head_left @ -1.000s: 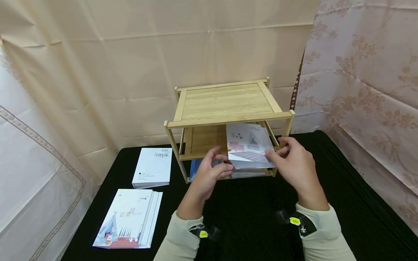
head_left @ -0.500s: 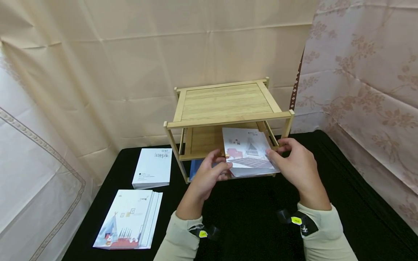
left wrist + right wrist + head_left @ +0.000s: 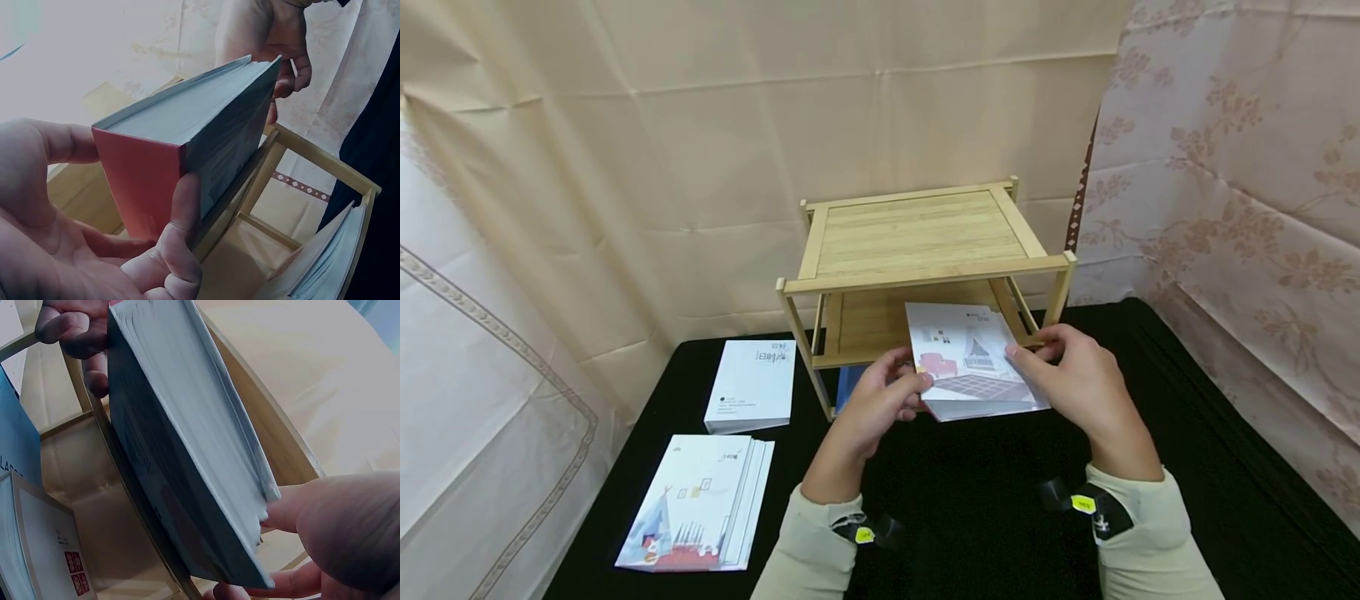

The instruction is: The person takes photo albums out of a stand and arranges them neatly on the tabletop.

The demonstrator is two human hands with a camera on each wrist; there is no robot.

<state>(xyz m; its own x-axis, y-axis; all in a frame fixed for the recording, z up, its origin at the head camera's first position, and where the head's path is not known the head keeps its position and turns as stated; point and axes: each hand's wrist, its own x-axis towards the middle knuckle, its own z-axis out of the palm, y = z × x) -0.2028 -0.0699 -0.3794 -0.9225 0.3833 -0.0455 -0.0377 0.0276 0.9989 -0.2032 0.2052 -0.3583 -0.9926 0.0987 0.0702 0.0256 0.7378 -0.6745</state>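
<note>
A thick hardcover book (image 3: 966,362) with a pale illustrated cover is held between both hands at the front of a wooden rack's middle shelf (image 3: 868,325). My left hand (image 3: 880,404) grips its spine side, thumb on the cover. The left wrist view shows that spine as red (image 3: 140,181), with fingers on both covers. At the opposite side, my right hand (image 3: 1078,387) pinches the page-edge corner, with its thumb on top. Pages (image 3: 187,394) show between the covers in the right wrist view. The book's near edge overhangs the shelf's front rail.
The rack's top board (image 3: 917,233) stands above the book. On the lower level are a blue book (image 3: 19,437) and a pale book (image 3: 50,544). To the left on the black cloth lie a white book (image 3: 751,383) and several overlapping illustrated books (image 3: 688,500).
The book has come forward out of the middle shelf, toward the person and slightly left, with both hands keeping hold of it. The books on the left have stayed put.
</note>
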